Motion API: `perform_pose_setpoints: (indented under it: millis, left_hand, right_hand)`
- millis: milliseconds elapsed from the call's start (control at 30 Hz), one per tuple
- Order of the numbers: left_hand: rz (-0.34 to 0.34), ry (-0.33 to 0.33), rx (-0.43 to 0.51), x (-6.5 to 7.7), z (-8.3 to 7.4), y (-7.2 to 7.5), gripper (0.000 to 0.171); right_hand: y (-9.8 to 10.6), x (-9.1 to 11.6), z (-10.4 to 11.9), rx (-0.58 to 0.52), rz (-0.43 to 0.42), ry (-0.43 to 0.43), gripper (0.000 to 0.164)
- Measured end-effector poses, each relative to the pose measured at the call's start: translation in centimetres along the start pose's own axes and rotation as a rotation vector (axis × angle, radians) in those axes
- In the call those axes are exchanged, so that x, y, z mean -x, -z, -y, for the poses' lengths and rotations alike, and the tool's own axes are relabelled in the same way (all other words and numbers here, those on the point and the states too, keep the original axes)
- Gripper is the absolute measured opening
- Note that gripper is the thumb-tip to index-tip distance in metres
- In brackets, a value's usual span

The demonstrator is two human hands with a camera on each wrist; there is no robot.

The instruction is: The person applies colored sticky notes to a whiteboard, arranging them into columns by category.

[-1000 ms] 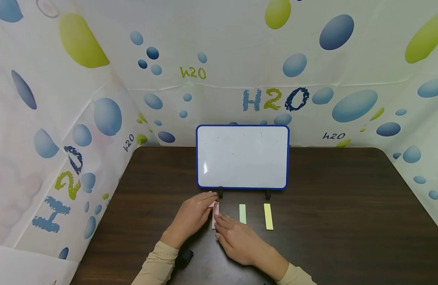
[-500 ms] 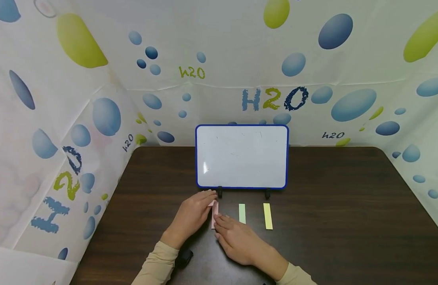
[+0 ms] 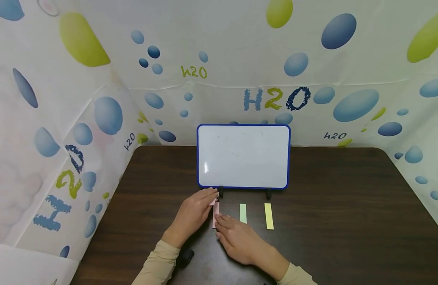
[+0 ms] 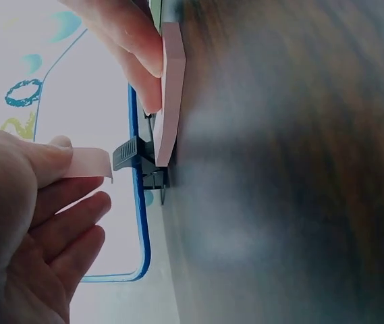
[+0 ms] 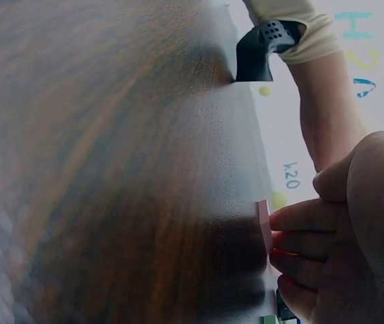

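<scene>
The left hand point(image 3: 193, 211) has fingers pinching a thin, pale-pink paper slip point(image 4: 89, 163) clear of a pink oblong paper pad point(image 3: 216, 209). The right hand point(image 3: 240, 241) lays extended fingers against this pad, presumably steadying it, short of the dark wood-grain tabletop point(image 3: 329, 213)'s far edge.

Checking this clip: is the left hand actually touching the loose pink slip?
Touching. The left wrist view shows it plainly: the left hand pinches one end of the pink slip, whose other end sticks out.
</scene>
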State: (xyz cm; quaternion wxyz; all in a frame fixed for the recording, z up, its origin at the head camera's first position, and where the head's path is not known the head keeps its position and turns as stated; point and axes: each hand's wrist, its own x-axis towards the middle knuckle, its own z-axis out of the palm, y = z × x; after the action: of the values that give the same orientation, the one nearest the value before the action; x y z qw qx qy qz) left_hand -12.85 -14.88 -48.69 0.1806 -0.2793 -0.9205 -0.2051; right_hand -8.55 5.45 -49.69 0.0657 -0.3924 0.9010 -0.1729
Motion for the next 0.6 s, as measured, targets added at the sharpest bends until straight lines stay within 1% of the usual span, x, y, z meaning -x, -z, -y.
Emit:
perform_pose_setpoints:
  millis: [300, 400, 600]
  left_hand:
    - [-0.02, -0.01, -0.036, -0.11, 0.08, -0.13, 0.04]
    - [-0.051, -0.025, -0.042, -0.2, 0.13, -0.09, 0.041]
    - [-0.134, -0.079, -0.067, -0.44, 0.41, -0.02, 0.046]
  right_hand:
    - [-0.03, 0.12, -0.1, 0.005, -0.017, 0.006, 0.045]
    - [-0.06, 0.09, -0.12, 0.012, -0.026, 0.015, 0.045]
    - [-0.15, 0.04, -0.13, 0.008, -0.019, 0.01, 0.045]
